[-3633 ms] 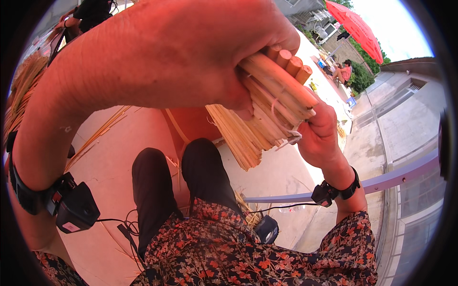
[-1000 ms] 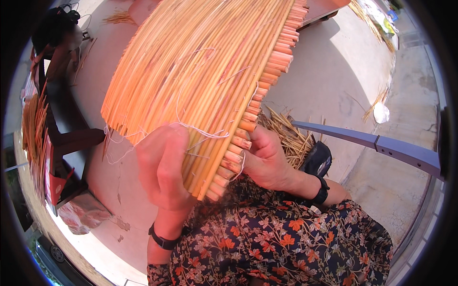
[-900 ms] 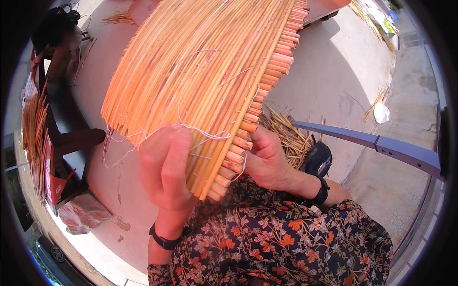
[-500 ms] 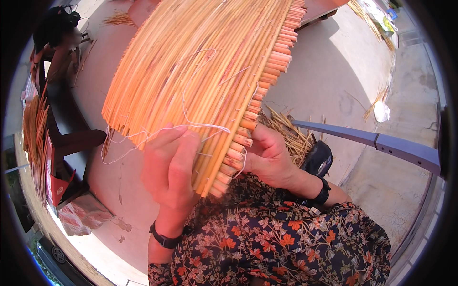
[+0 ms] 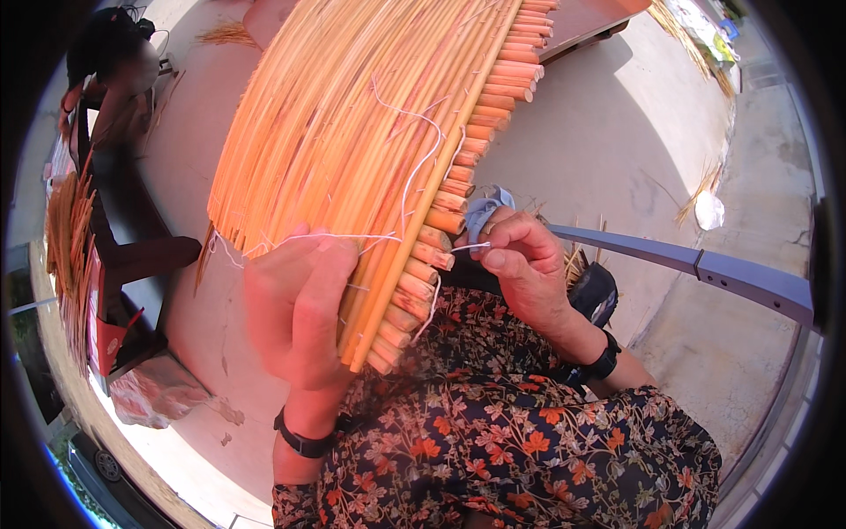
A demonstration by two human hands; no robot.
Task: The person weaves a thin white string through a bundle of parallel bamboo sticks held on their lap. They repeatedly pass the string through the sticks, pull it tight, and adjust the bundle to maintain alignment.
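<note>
The left hand (image 5: 304, 309) grasps the reed mat (image 5: 300, 159) by its near edge, seemingly to steady it, while the right hand (image 5: 529, 260) pinches white thread (image 5: 467, 248) beyond the cut ends (image 5: 434, 256), apparently for tension.

No words or numbers can be read. A small pale round mark (image 5: 113, 346) stands on the red panel (image 5: 104, 337) at the left, its detail too small to make out. At the upper right, the white-and-green packaging (image 5: 710, 33) is too small for any print to be told.
</note>
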